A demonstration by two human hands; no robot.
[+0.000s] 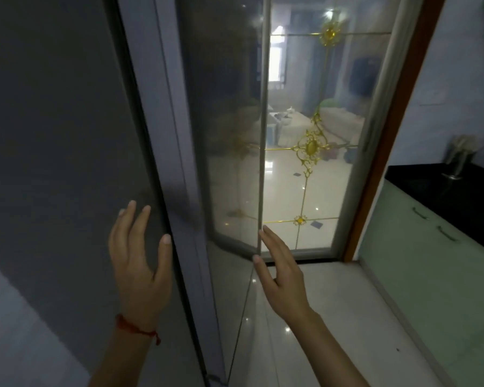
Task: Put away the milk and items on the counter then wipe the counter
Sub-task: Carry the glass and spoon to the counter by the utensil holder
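Left hand and right hand both empty, fingers straight, loosely spread, raised before grey door at left. Milk not visible. Desk far right, dark, only its end showing. No cloth visible; wiping likely still undone.

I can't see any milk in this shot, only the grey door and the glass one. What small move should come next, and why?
Probably turn right toward the black counter. Both the left hand and right hand are open and hold nothing beside the grey door, and no milk shows.
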